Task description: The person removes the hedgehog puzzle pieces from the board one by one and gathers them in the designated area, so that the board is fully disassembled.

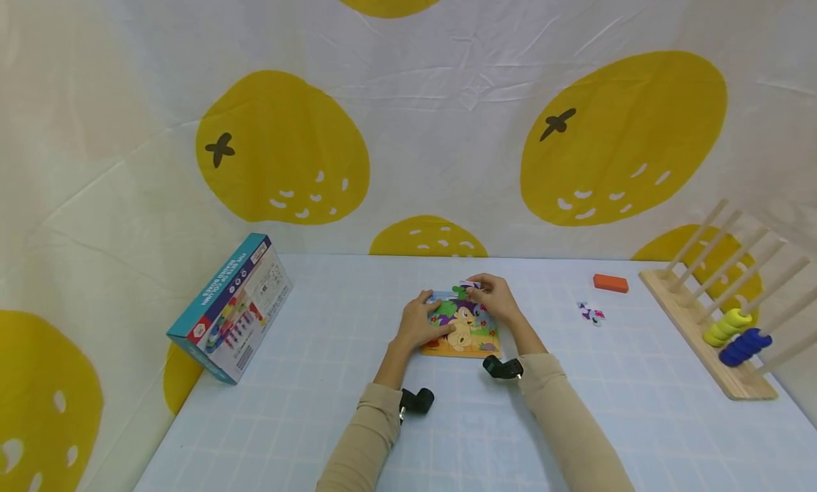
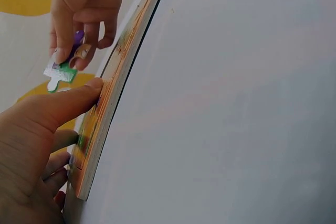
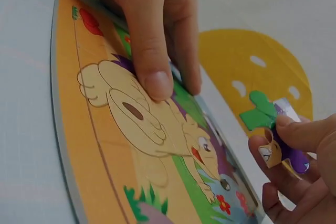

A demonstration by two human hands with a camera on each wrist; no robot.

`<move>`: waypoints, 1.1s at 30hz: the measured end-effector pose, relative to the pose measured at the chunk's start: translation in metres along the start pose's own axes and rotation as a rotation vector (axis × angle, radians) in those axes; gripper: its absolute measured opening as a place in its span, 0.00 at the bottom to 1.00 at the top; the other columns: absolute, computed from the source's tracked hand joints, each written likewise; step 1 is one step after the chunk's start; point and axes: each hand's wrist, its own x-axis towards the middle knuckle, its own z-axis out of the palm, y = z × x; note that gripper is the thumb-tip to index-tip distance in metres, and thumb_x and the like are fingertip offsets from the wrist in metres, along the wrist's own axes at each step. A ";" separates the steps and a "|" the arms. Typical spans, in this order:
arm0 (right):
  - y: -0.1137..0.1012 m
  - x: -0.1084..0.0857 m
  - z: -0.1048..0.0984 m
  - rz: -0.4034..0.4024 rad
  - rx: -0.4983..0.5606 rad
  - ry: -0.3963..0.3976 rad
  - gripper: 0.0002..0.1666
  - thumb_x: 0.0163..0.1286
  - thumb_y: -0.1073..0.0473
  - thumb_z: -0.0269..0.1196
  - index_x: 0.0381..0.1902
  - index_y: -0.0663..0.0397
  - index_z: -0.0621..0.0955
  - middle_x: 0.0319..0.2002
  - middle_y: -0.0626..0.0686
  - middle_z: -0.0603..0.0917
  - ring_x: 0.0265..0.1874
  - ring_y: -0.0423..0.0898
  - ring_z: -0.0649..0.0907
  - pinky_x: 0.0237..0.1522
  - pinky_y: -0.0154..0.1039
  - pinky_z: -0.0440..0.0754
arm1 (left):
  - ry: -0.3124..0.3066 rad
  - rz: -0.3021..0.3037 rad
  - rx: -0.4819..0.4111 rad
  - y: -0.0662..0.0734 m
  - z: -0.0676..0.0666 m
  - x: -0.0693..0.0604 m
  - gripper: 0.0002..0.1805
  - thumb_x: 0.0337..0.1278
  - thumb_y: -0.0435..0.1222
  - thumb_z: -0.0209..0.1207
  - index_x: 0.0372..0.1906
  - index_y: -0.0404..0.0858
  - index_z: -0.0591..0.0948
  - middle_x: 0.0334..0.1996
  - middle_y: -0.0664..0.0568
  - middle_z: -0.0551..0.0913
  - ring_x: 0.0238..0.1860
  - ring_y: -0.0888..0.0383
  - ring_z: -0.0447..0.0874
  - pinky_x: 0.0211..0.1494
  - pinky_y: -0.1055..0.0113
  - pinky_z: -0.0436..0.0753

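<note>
A jigsaw puzzle board point(image 1: 447, 348) with a cartoon hedgehog lies on the table in front of me. My left hand point(image 1: 418, 325) rests over its left side, the thumb pressing on the picture and the other fingers spread toward the upper left edge. Above the board's top edge, my right hand point(image 1: 501, 298) pinches a puzzle piece point(image 3: 262, 110) between thumb and fingers. Green, purple and tan show on the piece, which is held apart from the board in the right wrist view. An unfilled part of the board's upper area is partly hidden by the hands.
Loose puzzle pieces point(image 1: 591, 313) lie to the right, near an orange block point(image 1: 610, 283). A wooden peg rack point(image 1: 708, 336) with yellow and blue beads stands at the far right. On the left is a toy box point(image 1: 232, 308). A patterned cloth point(image 1: 440, 159) hangs behind the table.
</note>
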 end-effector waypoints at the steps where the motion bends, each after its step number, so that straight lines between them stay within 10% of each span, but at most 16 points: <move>1: 0.001 -0.001 -0.004 -0.001 -0.009 0.016 0.19 0.67 0.63 0.60 0.51 0.71 0.76 0.39 0.67 0.83 0.34 0.54 0.83 0.35 0.31 0.77 | -0.003 -0.002 -0.003 0.000 0.000 0.000 0.37 0.46 0.54 0.66 0.60 0.37 0.75 0.66 0.42 0.66 0.68 0.42 0.60 0.66 0.47 0.64; 7: 0.011 -0.011 -0.036 0.053 -0.090 0.098 0.23 0.64 0.60 0.63 0.55 0.66 0.76 0.35 0.63 0.83 0.28 0.42 0.78 0.30 0.30 0.73 | 0.005 0.012 -0.020 0.001 0.000 -0.001 0.37 0.46 0.53 0.66 0.60 0.36 0.75 0.66 0.42 0.66 0.68 0.43 0.60 0.67 0.48 0.63; 20: 0.044 -0.061 -0.122 0.143 -0.311 0.190 0.22 0.65 0.59 0.63 0.51 0.70 0.78 0.48 0.71 0.79 0.45 0.57 0.76 0.38 0.33 0.73 | 0.015 0.005 -0.026 0.000 -0.003 -0.002 0.37 0.46 0.52 0.66 0.60 0.36 0.76 0.66 0.41 0.66 0.69 0.43 0.59 0.67 0.46 0.62; 33: 0.034 -0.070 -0.140 0.323 -0.434 -0.091 0.34 0.60 0.61 0.64 0.60 0.74 0.69 0.55 0.76 0.70 0.49 0.65 0.72 0.56 0.62 0.69 | 0.014 0.027 -0.021 -0.002 0.001 -0.002 0.36 0.46 0.53 0.66 0.60 0.36 0.76 0.66 0.41 0.66 0.68 0.42 0.59 0.67 0.46 0.62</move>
